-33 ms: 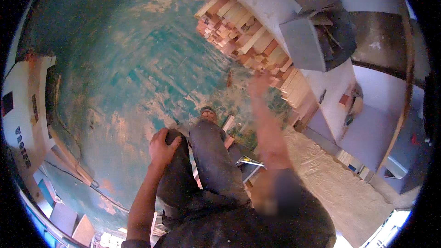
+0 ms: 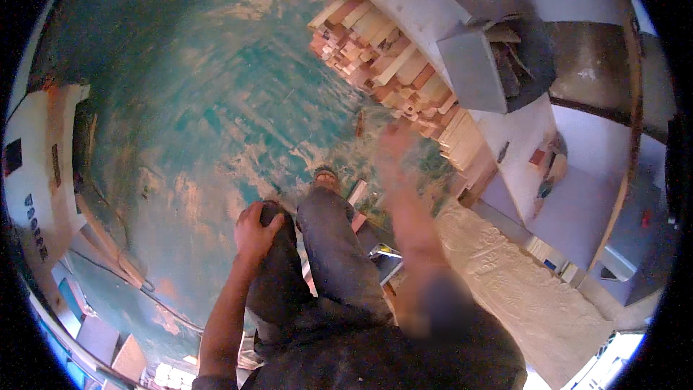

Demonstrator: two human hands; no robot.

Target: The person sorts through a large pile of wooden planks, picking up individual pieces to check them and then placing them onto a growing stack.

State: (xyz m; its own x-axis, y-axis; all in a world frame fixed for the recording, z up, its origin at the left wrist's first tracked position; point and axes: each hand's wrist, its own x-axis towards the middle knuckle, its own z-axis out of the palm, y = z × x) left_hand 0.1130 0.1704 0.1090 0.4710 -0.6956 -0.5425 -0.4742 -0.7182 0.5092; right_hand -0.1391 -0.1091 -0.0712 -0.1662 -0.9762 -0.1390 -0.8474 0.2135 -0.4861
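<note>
My left hand (image 2: 258, 233) rests over my bent left knee, thumb apart from the fingers, holding nothing. Reaching forward over the floor, my right hand (image 2: 395, 146) is smeared by motion, so its fingers cannot be read. It is nearest to the lower part of a big stack of cut wood strips (image 2: 393, 54), and I cannot tell whether it touches any. Beside my right forearm lies a long pale wooden panel (image 2: 520, 274) with carved relief. My sandalled foot (image 2: 326, 179) shows past my right knee.
The green floor (image 2: 245, 108) is worn and dusty. A grey bin (image 2: 473, 68) with scraps inside stands on a pale board at the right. By my right leg are loose wood pieces (image 2: 358, 191) and a metal-edged object (image 2: 386, 254). A white box (image 2: 43, 166) and a cable (image 2: 108, 263) lie left.
My right forearm and hand have shifted slightly left and back toward me, a bit away from the wood stack. My left hand has stayed on the knee.
</note>
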